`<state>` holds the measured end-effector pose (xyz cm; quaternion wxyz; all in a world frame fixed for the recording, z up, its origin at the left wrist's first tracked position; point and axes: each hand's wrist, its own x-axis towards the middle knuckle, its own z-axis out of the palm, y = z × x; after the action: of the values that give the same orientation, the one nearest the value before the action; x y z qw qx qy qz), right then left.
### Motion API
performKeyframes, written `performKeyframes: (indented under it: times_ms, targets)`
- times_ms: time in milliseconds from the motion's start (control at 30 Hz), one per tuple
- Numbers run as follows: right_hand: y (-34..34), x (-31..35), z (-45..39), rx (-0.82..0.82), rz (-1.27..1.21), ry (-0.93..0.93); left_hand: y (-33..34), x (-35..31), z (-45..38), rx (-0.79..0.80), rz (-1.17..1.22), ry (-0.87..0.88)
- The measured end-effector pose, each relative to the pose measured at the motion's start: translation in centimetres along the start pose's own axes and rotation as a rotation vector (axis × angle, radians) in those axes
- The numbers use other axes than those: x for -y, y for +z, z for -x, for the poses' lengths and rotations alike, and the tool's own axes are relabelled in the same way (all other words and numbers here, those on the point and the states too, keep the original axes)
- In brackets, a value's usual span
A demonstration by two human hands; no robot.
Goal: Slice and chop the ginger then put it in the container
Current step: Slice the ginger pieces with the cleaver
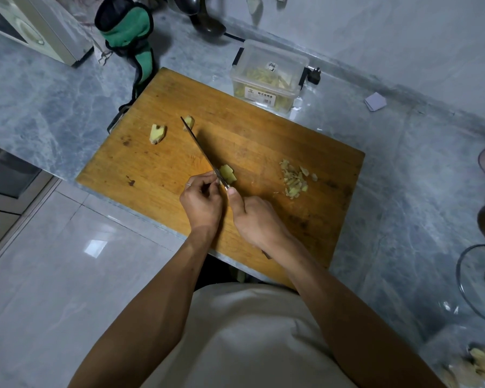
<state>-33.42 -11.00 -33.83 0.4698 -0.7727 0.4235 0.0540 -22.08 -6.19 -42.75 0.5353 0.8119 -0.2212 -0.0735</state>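
Note:
On the wooden cutting board (263,130), my right hand (255,219) grips the handle of a knife (200,148), thumb near the blade's base. The blade points away to the upper left. A ginger piece (227,175) lies against the blade's right side. My left hand (202,203) sits left of the blade with fingers curled down at the ginger; what they hold is mostly hidden. Two uncut ginger chunks (157,133) (189,122) lie farther back. A pile of chopped ginger (294,179) lies to the right. The clear plastic container (266,77), holding ginger strips, stands behind the board.
A green oven mitt (126,32) and a ladle (207,21) are at the back. A glass lid (482,284) and more ginger (482,365) lie on the counter at the right. The board's near edge overhangs the grey counter (53,102).

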Motion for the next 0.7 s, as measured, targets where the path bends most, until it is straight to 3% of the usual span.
performKeyframes:
  times_ms: [700]
  targets:
    - [-0.6, -0.7, 1.0, 0.025, -0.099, 0.082, 0.3, 0.6, -0.1, -0.004, -0.012, 0.019]
